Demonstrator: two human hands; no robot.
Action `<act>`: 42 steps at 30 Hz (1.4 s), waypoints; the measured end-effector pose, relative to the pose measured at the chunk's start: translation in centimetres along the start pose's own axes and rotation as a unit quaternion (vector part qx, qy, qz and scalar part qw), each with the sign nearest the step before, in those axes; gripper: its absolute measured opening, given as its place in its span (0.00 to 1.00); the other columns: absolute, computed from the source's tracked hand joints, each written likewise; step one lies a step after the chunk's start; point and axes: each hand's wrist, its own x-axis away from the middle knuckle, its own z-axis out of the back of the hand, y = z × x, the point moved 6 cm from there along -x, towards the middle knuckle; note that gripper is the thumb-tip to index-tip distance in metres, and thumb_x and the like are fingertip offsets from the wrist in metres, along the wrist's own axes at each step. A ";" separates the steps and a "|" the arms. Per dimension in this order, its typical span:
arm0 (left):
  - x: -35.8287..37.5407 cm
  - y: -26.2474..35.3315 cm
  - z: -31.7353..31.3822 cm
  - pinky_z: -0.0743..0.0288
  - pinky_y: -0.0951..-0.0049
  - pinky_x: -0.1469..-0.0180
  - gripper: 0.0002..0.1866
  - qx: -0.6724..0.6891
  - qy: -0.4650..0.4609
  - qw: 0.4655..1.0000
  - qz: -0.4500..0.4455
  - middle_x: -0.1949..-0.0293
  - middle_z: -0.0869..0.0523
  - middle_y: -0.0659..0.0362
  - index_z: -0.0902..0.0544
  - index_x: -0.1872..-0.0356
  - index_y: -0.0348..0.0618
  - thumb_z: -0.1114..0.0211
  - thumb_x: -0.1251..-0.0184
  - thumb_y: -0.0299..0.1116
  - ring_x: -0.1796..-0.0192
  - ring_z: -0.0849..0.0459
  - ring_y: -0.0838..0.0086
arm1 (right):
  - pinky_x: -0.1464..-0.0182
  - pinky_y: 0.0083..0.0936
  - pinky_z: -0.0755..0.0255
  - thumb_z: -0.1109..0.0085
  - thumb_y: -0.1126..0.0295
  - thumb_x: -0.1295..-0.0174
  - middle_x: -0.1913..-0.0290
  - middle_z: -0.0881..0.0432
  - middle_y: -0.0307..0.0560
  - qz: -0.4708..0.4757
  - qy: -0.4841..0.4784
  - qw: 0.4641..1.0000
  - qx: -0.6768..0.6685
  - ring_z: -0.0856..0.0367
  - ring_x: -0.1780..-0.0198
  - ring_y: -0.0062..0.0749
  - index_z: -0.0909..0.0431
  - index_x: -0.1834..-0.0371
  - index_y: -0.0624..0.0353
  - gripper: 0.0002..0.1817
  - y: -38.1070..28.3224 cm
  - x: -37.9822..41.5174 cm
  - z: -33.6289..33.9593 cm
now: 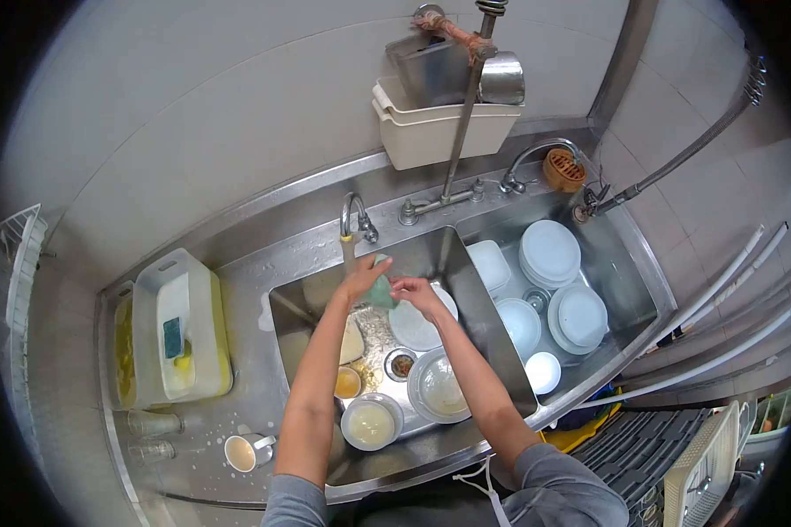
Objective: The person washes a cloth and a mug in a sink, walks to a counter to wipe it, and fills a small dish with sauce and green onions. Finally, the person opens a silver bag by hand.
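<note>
Under the left faucet (353, 215), both hands are at a translucent green item (380, 288), perhaps a glass or cup. My left hand (363, 277) is closed around its left and upper side. From the right, my right hand (416, 292) touches it with bent fingers. Below them in the left basin lie a white plate (413, 327), stacked bowls (438, 386), a bowl of cloudy liquid (371, 423) and a small bowl of orange liquid (348, 382). A drain (402, 364) sits between these dishes.
The right basin holds white plates (550, 252) and bowls (543, 373). A tub (180, 325) with a green sponge (174, 337) stands left, near a mug (242, 453) and glasses (154, 424). White bins (448, 132) stand behind the faucets; a hose (685, 162) hangs right.
</note>
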 end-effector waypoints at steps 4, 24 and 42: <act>2.1 0.2 2.4 0.29 0.69 0.53 0.28 -0.107 -0.021 0.994 -0.005 0.58 0.18 0.54 0.24 0.54 0.38 0.29 0.53 0.47 0.57 0.22 0.69 | 0.55 0.19 0.31 0.37 0.77 0.49 0.63 0.20 0.41 -0.014 0.062 0.995 -0.076 0.23 0.60 0.22 0.25 0.70 0.59 0.06 -0.5 -1.0 1.1; 5.7 -0.3 2.2 0.25 0.66 0.55 0.22 0.340 0.127 0.925 0.116 0.62 0.18 0.57 0.23 0.54 0.38 0.34 0.43 0.44 0.58 0.19 0.70 | 0.61 0.16 0.31 0.38 0.61 0.43 0.68 0.19 0.37 -0.147 0.010 0.989 -0.018 0.25 0.64 0.18 0.21 0.65 0.58 0.12 1.2 -1.0 -0.8; 4.0 -9.3 2.2 0.26 0.70 0.63 0.11 0.040 0.230 0.972 -0.006 0.62 0.17 0.58 0.20 0.60 0.39 0.40 0.40 0.34 0.62 0.19 0.72 | 0.55 0.40 0.32 0.58 0.46 0.36 0.65 0.19 0.62 -0.042 0.201 0.951 0.230 0.22 0.59 0.53 0.20 0.69 0.65 0.30 2.7 -3.9 -1.5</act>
